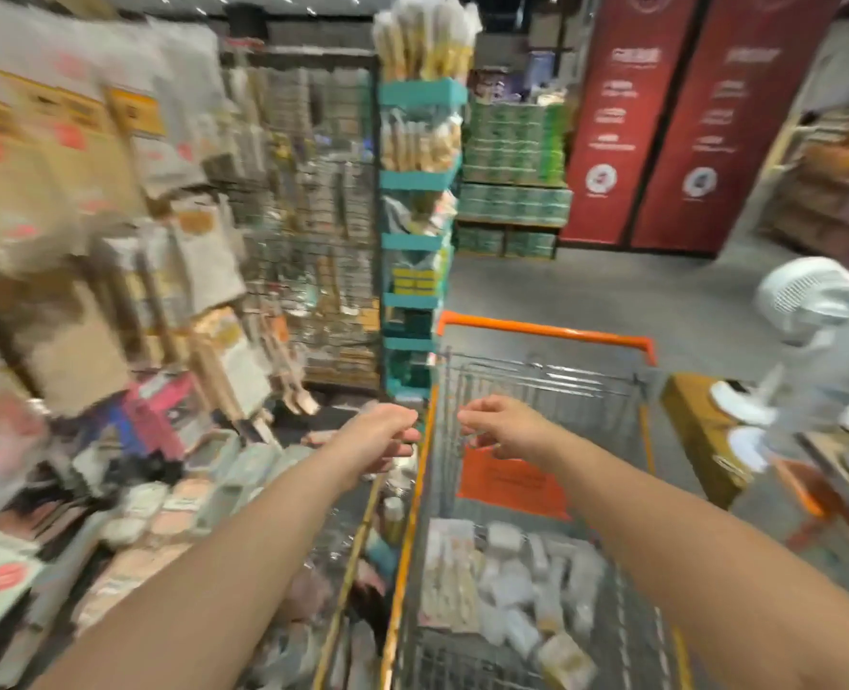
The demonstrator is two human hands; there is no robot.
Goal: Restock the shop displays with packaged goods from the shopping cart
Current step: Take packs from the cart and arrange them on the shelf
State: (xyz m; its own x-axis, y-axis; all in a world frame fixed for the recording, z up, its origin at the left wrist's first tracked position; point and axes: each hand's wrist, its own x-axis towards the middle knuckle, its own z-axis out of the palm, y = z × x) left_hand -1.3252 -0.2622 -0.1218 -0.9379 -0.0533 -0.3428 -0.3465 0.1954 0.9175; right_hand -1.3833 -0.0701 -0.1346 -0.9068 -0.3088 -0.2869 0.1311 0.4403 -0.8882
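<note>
The frame is motion-blurred. A wire shopping cart with an orange rim [547, 332] stands in front of me, with several pale packaged goods [512, 590] lying in its basket. Both arms reach forward. My left hand [380, 440] hovers just left of the cart's left rim, fingers loosely curled, and I see nothing in it. Over the cart's near end, my right hand [504, 425] has its fingers pinched together; whether it holds anything is unclear. To the left is a display of hanging and stacked packs [178, 495].
A teal shelf tower [417, 241] with bagged goods stands ahead left of the cart. Stacked green cases [512, 156] and red banners [661, 117] are at the back. White fans [806, 301] and a yellow box [701, 430] sit at the right.
</note>
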